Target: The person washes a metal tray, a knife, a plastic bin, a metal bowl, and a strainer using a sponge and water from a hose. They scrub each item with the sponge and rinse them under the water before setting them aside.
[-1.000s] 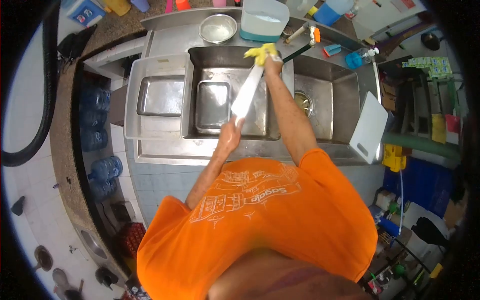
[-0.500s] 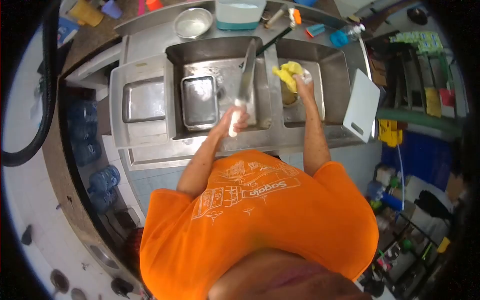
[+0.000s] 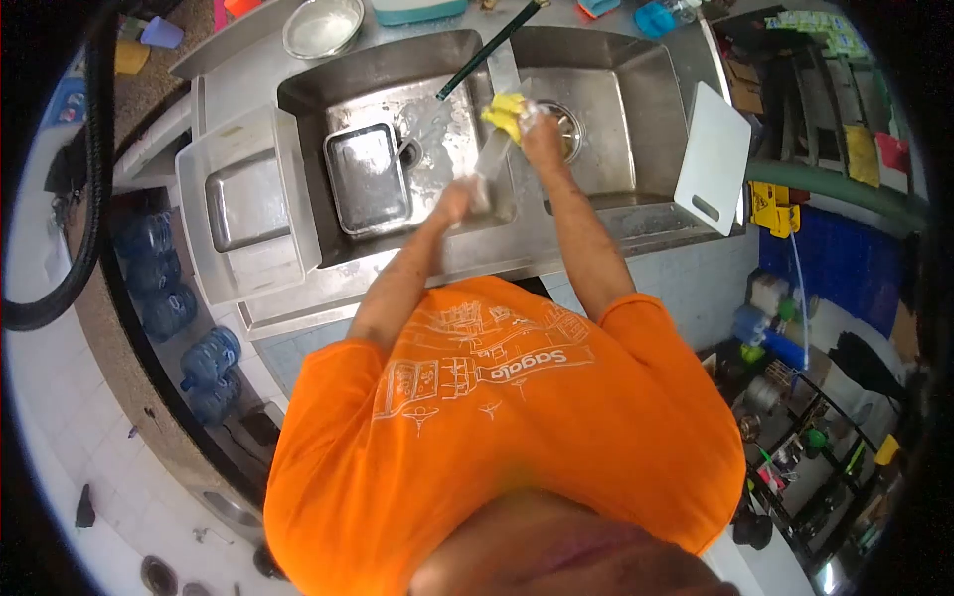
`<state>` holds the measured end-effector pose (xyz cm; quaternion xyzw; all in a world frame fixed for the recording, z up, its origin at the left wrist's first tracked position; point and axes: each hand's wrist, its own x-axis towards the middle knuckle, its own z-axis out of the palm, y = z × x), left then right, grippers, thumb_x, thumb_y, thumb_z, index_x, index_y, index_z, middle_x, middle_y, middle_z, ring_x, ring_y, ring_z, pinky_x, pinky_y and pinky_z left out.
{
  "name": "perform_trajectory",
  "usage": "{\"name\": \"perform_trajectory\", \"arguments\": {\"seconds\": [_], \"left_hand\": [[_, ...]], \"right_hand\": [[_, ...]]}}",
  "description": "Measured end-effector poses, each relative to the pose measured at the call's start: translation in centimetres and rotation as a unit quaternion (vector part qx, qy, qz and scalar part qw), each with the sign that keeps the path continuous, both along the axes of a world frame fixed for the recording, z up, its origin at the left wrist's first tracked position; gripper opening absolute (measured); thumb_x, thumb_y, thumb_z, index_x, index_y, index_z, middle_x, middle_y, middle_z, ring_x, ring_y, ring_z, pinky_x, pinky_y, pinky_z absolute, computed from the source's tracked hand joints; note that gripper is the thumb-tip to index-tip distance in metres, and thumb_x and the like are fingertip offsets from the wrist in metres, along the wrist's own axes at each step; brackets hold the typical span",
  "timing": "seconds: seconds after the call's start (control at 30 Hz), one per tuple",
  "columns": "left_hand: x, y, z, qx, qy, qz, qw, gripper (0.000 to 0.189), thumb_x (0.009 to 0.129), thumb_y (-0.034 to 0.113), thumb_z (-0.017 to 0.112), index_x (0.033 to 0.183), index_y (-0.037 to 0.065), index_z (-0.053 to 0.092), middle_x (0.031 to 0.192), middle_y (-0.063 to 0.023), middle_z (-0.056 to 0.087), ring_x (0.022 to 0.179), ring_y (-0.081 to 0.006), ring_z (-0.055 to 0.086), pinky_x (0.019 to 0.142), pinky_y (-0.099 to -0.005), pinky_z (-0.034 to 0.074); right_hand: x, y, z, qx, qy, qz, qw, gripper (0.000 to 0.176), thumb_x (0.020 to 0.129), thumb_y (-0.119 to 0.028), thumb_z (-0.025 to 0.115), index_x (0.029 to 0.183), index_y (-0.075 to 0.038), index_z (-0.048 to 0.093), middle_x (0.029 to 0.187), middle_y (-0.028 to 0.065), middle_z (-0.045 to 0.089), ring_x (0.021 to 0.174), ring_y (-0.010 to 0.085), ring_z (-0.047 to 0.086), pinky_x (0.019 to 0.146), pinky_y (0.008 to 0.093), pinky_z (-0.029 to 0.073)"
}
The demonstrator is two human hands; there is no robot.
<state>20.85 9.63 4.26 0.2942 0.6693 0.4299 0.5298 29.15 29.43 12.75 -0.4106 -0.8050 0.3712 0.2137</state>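
Note:
My left hand grips the white handle of a large knife, whose blade points away over the left basin of a steel double sink. My right hand holds a yellow sponge against the blade, above the divider between the two basins. A rectangular steel pan lies in the left basin beside the knife. A dark hose reaches down towards the basin from the back.
A white plastic tub holding a steel tray stands left of the sink. A white cutting board leans at the sink's right end. A steel bowl sits behind the basin. Water jugs stand under the counter.
My right hand has moved with the sponge from over the right basin back onto the blade. The knife has tilted to the right, and the view has shifted so the sink sits higher.

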Motion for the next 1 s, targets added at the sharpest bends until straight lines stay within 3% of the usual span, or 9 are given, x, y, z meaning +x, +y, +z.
{"name": "perform_trajectory", "arguments": {"seconds": [0.03,0.1,0.23,0.33,0.47,0.53,0.6,0.83,1.0], "left_hand": [[0.2,0.4,-0.6,0.017,0.060,-0.003,0.998,0.044,0.094,0.045,0.039,0.087,0.002,0.052,0.058,-0.0031,0.047,0.046,-0.0138,0.046,0.044,-0.0317,0.040],[0.5,1.2,-2.2,0.026,0.101,-0.022,0.994,0.044,0.094,0.044,0.039,0.089,0.002,0.052,0.059,-0.0050,0.050,0.048,-0.0160,0.048,0.046,-0.0330,0.041],[2.6,1.3,-5.5,0.235,0.406,0.077,0.880,0.045,0.093,0.043,0.039,0.092,0.001,0.054,0.062,-0.0116,0.056,0.053,-0.0242,0.054,0.055,-0.0371,0.045],[2.1,0.8,1.4,-0.013,0.161,-0.006,0.987,0.047,0.094,0.043,0.038,0.090,0.000,0.056,0.063,-0.0153,0.057,0.056,-0.0279,0.056,0.060,-0.0385,0.045],[2.3,0.9,2.2,-0.037,0.148,0.033,0.988,0.052,0.094,0.047,0.036,0.086,-0.001,0.056,0.060,-0.0133,0.055,0.054,-0.0250,0.055,0.058,-0.0380,0.044],[2.6,0.4,2.3,-0.048,0.144,0.019,0.988,0.053,0.094,0.047,0.036,0.085,-0.001,0.056,0.060,-0.0130,0.055,0.054,-0.0248,0.055,0.058,-0.0379,0.044],[1.7,1.0,1.8,-0.049,0.149,0.011,0.987,0.054,0.094,0.047,0.035,0.085,-0.002,0.056,0.059,-0.0128,0.055,0.054,-0.0246,0.055,0.058,-0.0377,0.044],[2.4,0.4,0.3,-0.046,0.172,0.026,0.984,0.054,0.094,0.046,0.036,0.086,-0.003,0.056,0.065,-0.0168,0.057,0.059,-0.0271,0.056,0.061,-0.0380,0.045],[2.0,0.6,1.1,-0.063,0.170,0.006,0.983,0.055,0.094,0.047,0.035,0.085,-0.003,0.056,0.067,-0.0173,0.058,0.060,-0.0288,0.057,0.063,-0.0386,0.045]], "right_hand": [[-0.4,-0.7,-1.4,-0.150,0.068,-0.019,0.986,0.025,0.082,-0.013,0.059,0.102,0.000,0.058,0.088,0.0212,0.064,0.085,0.0364,0.063,0.070,0.0411,0.051],[0.2,-2.7,-3.9,0.033,-0.243,0.156,0.957,0.036,0.085,-0.022,0.053,0.111,0.004,0.053,0.095,0.0238,0.062,0.091,0.0383,0.058,0.084,0.0456,0.045],[3.0,-5.1,-7.4,0.129,-0.069,0.176,0.973,0.034,0.084,-0.015,0.053,0.112,0.004,0.052,0.099,0.0239,0.059,0.091,0.0380,0.058,0.081,0.0435,0.047],[3.7,-0.4,-7.0,0.173,-0.115,0.124,0.970,0.028,0.077,-0.011,0.058,0.102,0.002,0.053,0.091,0.0228,0.058,0.086,0.0379,0.057,0.075,0.0453,0.047],[0.3,4.4,-1.9,0.135,-0.060,0.082,0.986,0.021,0.073,-0.010,0.059,0.090,0.002,0.055,0.082,0.0214,0.057,0.081,0.0386,0.056,0.073,0.0474,0.045],[0.5,2.4,-1.1,0.027,-0.282,0.123,0.951,0.022,0.073,-0.007,0.057,0.092,0.003,0.055,0.092,0.0241,0.057,0.089,0.0390,0.055,0.076,0.0477,0.043],[3.0,-1.7,-10.3,0.136,-0.153,0.212,0.955,0.025,0.074,-0.008,0.056,0.097,0.003,0.056,0.097,0.0255,0.056,0.093,0.0393,0.054,0.078,0.0474,0.043],[1.3,4.9,-5.0,0.168,-0.193,0.061,0.965,0.021,0.080,-0.013,0.053,0.094,0.002,0.054,0.088,0.0249,0.057,0.086,0.0386,0.057,0.076,0.0482,0.044],[2.5,-2.7,-4.0,0.074,-0.237,0.141,0.958,0.020,0.081,-0.011,0.051,0.097,0.001,0.055,0.090,0.0243,0.058,0.086,0.0405,0.056,0.077,0.0488,0.044]]}}
